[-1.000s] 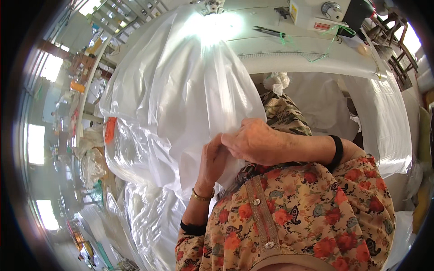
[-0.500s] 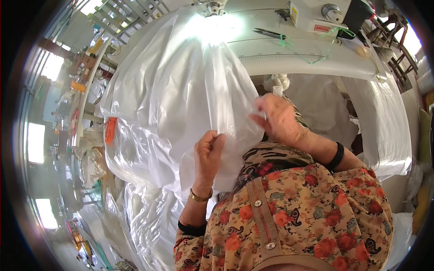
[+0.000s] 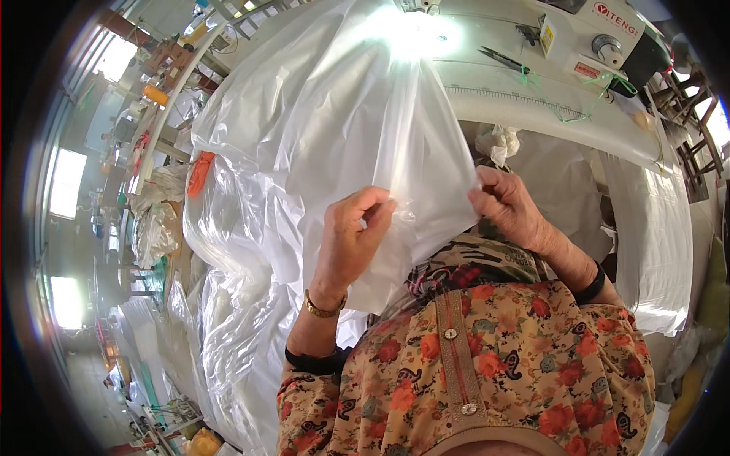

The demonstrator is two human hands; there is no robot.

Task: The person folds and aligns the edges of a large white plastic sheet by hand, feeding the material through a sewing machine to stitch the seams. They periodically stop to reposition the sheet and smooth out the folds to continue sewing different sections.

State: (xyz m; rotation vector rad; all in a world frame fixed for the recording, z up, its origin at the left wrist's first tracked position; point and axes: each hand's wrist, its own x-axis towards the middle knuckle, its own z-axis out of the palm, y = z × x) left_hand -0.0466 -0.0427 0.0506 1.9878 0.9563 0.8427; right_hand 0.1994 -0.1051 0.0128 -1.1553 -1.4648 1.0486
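Observation:
A large translucent white plastic sheet (image 3: 334, 144) hangs over the table's near edge in long folds that gather under a bright lamp at the sewing machine (image 3: 417, 6). My left hand (image 3: 353, 235), a gold-coloured watch at its wrist, pinches a fold of the sheet between thumb and fingertips. To its right, my right hand (image 3: 511, 209) has its thumb and forefinger closed on the sheet's right edge. Between the two hands the plastic spreads out fairly flat. The glare hides where the sheet meets the machine.
Dark thread snips (image 3: 503, 59) and loose green thread (image 3: 572, 115) lie on the white table (image 3: 525, 83), above a printed ruler scale. More plastic sheeting (image 3: 650, 235) drapes at the right. An orange strip (image 3: 200, 173) sits on the left, with crumpled plastic (image 3: 156, 235) beyond.
My right hand, blurred and with its fingers apart before, now pinches the sheet's right edge. My left hand still grips its fold, fingers a little more extended. The whole view has shifted.

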